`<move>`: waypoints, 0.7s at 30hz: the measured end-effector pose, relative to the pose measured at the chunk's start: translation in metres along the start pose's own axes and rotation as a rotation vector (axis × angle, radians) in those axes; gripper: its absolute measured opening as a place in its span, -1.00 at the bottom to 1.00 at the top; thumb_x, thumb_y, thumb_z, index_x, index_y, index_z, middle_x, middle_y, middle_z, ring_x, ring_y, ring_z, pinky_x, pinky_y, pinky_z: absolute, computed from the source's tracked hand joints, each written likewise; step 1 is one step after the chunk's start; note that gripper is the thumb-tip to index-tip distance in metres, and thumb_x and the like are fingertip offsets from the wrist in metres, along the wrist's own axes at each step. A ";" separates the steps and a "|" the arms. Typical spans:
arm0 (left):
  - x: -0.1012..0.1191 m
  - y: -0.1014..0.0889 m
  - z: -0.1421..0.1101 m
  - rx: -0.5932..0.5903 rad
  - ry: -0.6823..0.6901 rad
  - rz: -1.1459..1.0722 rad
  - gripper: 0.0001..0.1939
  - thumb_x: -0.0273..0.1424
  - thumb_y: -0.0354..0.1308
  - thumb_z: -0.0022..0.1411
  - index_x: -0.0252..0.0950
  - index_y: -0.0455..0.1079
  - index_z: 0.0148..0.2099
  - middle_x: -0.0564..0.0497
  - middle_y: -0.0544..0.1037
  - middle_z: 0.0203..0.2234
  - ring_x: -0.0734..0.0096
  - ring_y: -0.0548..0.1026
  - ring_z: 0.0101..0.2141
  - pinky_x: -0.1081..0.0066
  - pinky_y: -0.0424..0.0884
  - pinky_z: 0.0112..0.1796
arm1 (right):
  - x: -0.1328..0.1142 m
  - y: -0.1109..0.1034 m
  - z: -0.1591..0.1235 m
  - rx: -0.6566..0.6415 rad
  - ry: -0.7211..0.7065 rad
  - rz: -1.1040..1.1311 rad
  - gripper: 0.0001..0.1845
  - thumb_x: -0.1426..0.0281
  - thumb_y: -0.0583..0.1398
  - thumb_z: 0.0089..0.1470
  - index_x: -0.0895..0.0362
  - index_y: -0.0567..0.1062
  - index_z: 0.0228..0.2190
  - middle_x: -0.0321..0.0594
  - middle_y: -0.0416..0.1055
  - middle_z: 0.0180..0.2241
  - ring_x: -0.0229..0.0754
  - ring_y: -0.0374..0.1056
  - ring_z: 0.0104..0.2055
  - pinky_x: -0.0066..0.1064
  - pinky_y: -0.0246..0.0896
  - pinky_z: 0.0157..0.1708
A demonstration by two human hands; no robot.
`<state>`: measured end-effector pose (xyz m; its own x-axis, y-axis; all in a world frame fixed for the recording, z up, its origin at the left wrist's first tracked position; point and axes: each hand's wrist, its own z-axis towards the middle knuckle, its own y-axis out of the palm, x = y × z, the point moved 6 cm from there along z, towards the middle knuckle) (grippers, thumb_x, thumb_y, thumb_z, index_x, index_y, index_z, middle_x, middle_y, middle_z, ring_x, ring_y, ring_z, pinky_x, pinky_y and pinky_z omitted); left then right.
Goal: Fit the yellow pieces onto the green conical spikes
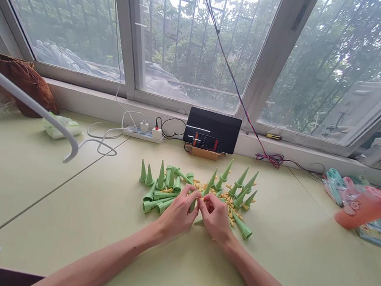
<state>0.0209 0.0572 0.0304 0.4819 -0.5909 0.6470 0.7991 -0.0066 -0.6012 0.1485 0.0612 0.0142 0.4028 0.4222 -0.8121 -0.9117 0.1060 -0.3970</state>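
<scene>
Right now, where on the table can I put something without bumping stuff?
The table is bare left of the cones, over to the seam, and right of them, over to the cup. It's crowded in the middle: cones and yellow bits lie around the left hand and right hand.

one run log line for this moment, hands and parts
left hand: fingers curled, grip mostly hidden | right hand: fingers curled, close to left | green cones: some upright, others lying | yellow pieces: scattered among cones

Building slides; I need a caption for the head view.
Left hand and right hand close together among green cones and yellow pieces.
</scene>
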 end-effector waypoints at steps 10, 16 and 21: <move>-0.002 0.000 0.000 0.019 0.004 0.008 -0.80 -0.53 0.02 0.28 -0.23 0.36 -0.08 -0.08 0.35 -0.09 0.52 0.40 -0.46 0.42 0.44 -0.42 | -0.001 0.000 -0.001 -0.005 0.026 0.002 -0.71 0.14 0.15 0.20 0.12 0.40 -0.33 -0.49 0.14 -0.72 -0.30 0.03 -0.67 -0.46 -0.05 -0.60; 0.000 -0.001 -0.001 0.005 0.005 -0.001 -0.82 -0.51 0.02 0.29 -0.23 0.37 -0.10 -0.08 0.35 -0.10 0.50 0.41 -0.44 0.42 0.43 -0.43 | -0.001 -0.001 0.000 0.017 0.003 -0.011 -0.63 0.11 0.13 0.22 0.11 0.37 -0.47 -0.43 0.16 -0.70 -0.31 0.02 -0.65 -0.46 -0.07 -0.62; -0.001 0.000 -0.001 -0.004 -0.006 -0.002 -0.82 -0.53 0.01 0.28 -0.23 0.35 -0.10 -0.07 0.34 -0.10 0.53 0.39 -0.46 0.44 0.41 -0.44 | 0.001 -0.001 0.001 0.019 0.021 -0.012 -0.64 0.11 0.14 0.21 0.11 0.38 -0.48 -0.44 0.15 -0.71 -0.31 0.02 -0.65 -0.46 -0.07 -0.61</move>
<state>0.0204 0.0574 0.0295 0.4827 -0.5859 0.6510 0.7986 -0.0106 -0.6017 0.1497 0.0620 0.0140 0.4156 0.4018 -0.8160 -0.9079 0.1285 -0.3991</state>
